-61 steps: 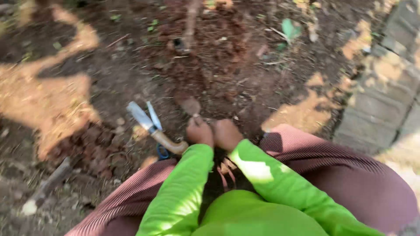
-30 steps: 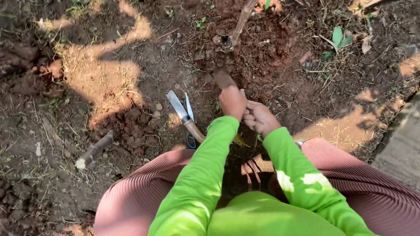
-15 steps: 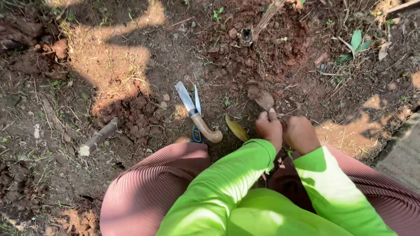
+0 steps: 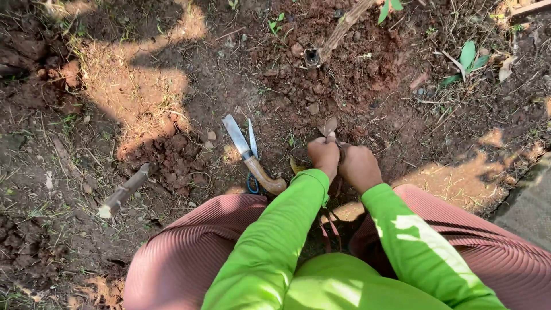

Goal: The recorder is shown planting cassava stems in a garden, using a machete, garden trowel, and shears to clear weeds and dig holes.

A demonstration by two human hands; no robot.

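My left hand (image 4: 324, 156) and my right hand (image 4: 359, 167) are close together, low over the soil between my knees. Both are closed on a short brown stem piece (image 4: 330, 127) whose tip pokes up between them. Thin reddish strips (image 4: 332, 228) hang below the hands. Just left of my left hand a knife with a wooden handle (image 4: 251, 157) lies on the ground. Scissors with a blue handle (image 4: 252, 150) lie beside it.
A cut woody stem (image 4: 338, 31) rises from a mound of reddish loose soil at the top middle. A short cut stick (image 4: 123, 191) lies at the left. Small green leaves (image 4: 468, 57) grow at the upper right. A paved edge (image 4: 531, 201) runs at the right.
The view has shifted, so the ground appears to move. My hands stay together on the stem piece; the knife and scissors stay where they lie.
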